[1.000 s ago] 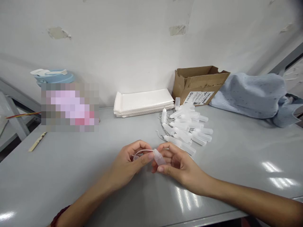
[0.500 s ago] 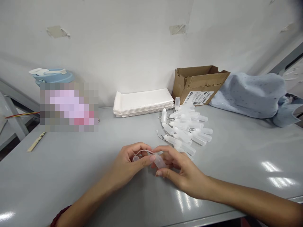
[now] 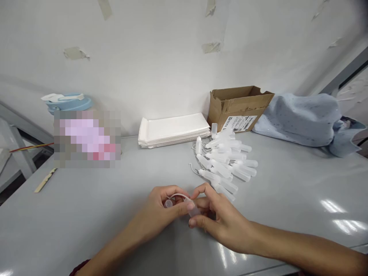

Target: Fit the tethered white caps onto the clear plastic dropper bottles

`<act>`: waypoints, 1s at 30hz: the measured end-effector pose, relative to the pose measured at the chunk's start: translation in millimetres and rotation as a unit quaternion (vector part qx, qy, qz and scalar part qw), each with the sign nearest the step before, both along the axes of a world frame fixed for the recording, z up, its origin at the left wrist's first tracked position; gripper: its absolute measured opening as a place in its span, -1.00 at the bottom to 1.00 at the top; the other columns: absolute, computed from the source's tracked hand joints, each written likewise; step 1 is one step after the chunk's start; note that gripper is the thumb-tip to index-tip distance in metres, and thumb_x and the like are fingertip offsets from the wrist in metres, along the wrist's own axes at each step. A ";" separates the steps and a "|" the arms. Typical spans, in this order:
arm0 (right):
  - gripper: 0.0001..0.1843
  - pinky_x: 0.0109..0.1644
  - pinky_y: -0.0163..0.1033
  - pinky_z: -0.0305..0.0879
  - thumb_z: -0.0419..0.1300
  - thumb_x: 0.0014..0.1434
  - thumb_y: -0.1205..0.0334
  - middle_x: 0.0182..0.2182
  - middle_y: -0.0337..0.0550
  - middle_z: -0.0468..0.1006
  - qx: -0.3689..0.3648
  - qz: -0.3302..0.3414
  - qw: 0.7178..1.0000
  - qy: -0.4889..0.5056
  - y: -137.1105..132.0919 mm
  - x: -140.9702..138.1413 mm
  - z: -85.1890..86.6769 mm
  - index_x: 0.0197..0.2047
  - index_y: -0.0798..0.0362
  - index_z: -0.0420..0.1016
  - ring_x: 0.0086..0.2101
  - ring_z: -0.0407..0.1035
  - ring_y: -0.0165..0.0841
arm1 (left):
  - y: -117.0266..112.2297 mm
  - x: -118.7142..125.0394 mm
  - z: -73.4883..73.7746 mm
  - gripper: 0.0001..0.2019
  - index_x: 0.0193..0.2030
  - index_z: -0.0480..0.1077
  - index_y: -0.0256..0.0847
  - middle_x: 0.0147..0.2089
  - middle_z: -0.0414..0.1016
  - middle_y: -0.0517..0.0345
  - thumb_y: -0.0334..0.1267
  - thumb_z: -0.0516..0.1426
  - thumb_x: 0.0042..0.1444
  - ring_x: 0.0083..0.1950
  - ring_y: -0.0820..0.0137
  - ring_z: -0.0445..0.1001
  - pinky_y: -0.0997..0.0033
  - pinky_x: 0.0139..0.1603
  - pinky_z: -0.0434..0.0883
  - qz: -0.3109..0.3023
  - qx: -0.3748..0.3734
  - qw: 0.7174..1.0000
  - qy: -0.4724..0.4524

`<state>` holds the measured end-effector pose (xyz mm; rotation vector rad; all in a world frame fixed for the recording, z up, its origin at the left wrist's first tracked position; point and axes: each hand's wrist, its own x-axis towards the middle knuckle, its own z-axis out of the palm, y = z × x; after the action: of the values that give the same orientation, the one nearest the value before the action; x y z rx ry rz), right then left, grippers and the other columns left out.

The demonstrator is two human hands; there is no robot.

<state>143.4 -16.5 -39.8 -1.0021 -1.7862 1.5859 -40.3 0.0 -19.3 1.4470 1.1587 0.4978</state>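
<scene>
Between my two hands is a small translucent plastic bottle (image 3: 194, 210), tilted, with a thin strap (image 3: 181, 195) arching from its top to a little cap (image 3: 168, 203). My left hand (image 3: 165, 207) is closed on the bottle's upper end, its thumb pressed there; the cap sits by the left fingers. My right hand (image 3: 217, 214) grips the bottle's lower part between thumb and fingers, its index finger bent near the top. Beyond the right hand lies a pile of similar bottles (image 3: 220, 168), several with fine needle tips and strapped caps. One bottle (image 3: 198, 146) stands upright.
White padded envelopes (image 3: 175, 128) are stacked against the wall. An open cardboard box (image 3: 238, 109) stands behind the bottles, with light blue cloth (image 3: 299, 120) to its right. At left are a blue container (image 3: 70, 102), a blurred pink item (image 3: 86, 136) and a pale strip (image 3: 45, 180).
The view has tilted up slightly, so everything sits lower in the picture. Both hands keep hold of the same bottle; my right index finger is bent more sharply.
</scene>
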 end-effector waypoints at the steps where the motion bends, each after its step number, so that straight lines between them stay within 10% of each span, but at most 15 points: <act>1: -0.73 -0.49 -0.37 0.05 0.16 0.14 0.35 -0.56 -0.40 0.35 -0.019 -0.001 1.000 0.010 -0.8 -0.6 0.0 -0.16 0.00 0.11 -0.56 0.14 -0.51 | -0.5 0.3 -0.1 -0.76 -0.39 0.47 -0.24 -0.54 0.34 0.30 -0.07 0.19 0.04 -0.50 0.54 0.15 0.52 -0.46 0.12 -0.003 0.004 1.000 0.009; 8: -0.65 -0.41 -0.32 0.25 0.23 0.12 0.18 -0.35 -0.18 0.50 -0.198 -0.010 0.965 0.175 5.6 -0.8 1.2 -0.19 0.02 0.09 -0.36 0.47 -0.33 | 4.1 -8.6 -1.5 -0.61 -0.05 0.30 -0.16 -0.50 0.29 0.34 0.02 0.13 0.07 -0.52 0.53 0.16 0.52 -0.49 0.14 0.060 -0.057 0.996 -0.010; 15: -0.65 -0.35 -0.27 0.30 0.23 0.13 0.13 -0.29 -0.14 0.50 -0.192 -0.029 0.960 0.203 12.4 2.3 1.0 -0.17 0.03 0.12 -0.32 0.50 -0.30 | 6.2 -29.0 5.7 -0.53 0.21 0.12 -0.13 -0.16 0.49 0.13 -0.08 0.03 0.19 -0.34 0.41 0.42 0.35 -0.23 0.35 0.031 -0.088 0.996 -0.004; 24: -0.80 -0.31 -0.26 0.28 0.16 0.18 0.23 -0.34 -0.18 0.48 -0.057 -0.040 0.995 0.075 8.7 2.5 2.5 -0.13 0.06 0.26 -0.33 0.38 -0.38 | 0.5 -24.7 9.8 -0.62 0.07 0.32 -0.20 -0.03 0.53 0.07 -0.16 0.14 0.13 0.04 0.27 0.47 0.29 0.12 0.28 0.006 -0.122 0.992 -0.033; 30: -0.80 -0.27 -0.27 0.28 0.09 0.21 0.32 -0.28 -0.18 0.49 0.134 -0.056 0.989 -0.032 8.3 6.8 1.1 -0.06 0.03 0.33 -0.30 0.36 -0.38 | -3.7 -24.9 13.2 -0.44 0.28 0.02 0.01 0.01 0.50 0.16 -0.19 0.10 0.16 0.10 0.30 0.41 0.23 0.15 0.24 -0.003 -0.116 0.992 -0.046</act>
<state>150.2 -8.2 -38.7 -1.0151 -1.8900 1.2198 -65.2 -3.7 -6.2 1.2142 1.0999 0.4067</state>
